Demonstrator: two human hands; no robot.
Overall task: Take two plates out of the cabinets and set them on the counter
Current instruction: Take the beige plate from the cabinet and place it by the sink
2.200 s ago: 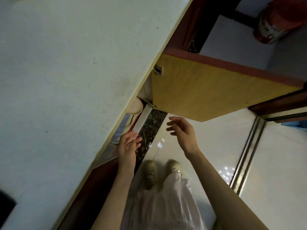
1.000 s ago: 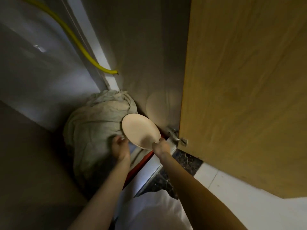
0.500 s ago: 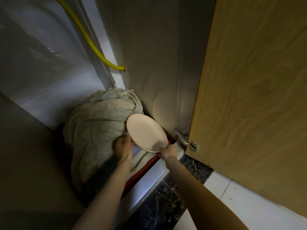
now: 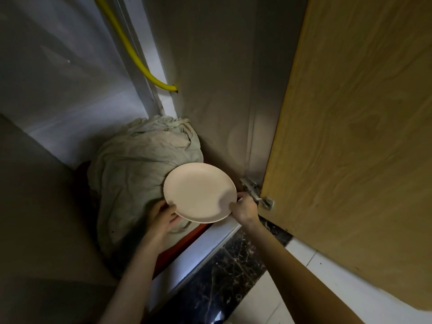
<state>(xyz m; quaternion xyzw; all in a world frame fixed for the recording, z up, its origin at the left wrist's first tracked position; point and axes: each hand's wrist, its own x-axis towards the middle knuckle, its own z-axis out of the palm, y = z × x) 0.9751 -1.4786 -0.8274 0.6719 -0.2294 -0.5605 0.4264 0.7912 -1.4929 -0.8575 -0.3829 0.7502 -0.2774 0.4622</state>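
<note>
A round cream plate [image 4: 198, 191] hangs just inside the open lower cabinet, tilted slightly, above the cabinet's front sill. My right hand [image 4: 244, 210] grips its right rim, thumb on top. My left hand [image 4: 162, 217] holds the left rim from below, fingers under the plate. A thin second edge shows under the plate's lower rim; I cannot tell whether it is another plate. No counter is in view.
The open wooden cabinet door [image 4: 355, 136] stands close on the right, its metal hinge [image 4: 256, 194] just beside my right hand. A bundled pale cloth [image 4: 140, 169] fills the cabinet floor behind the plate. A yellow hose [image 4: 135, 57] runs down the back wall. Tiled floor [image 4: 280, 307] lies below.
The plate has come up and toward me, away from the cloth bundle. Both hands have stayed on its rim. Earlier I was standing with both hands empty by the counter edge.
</note>
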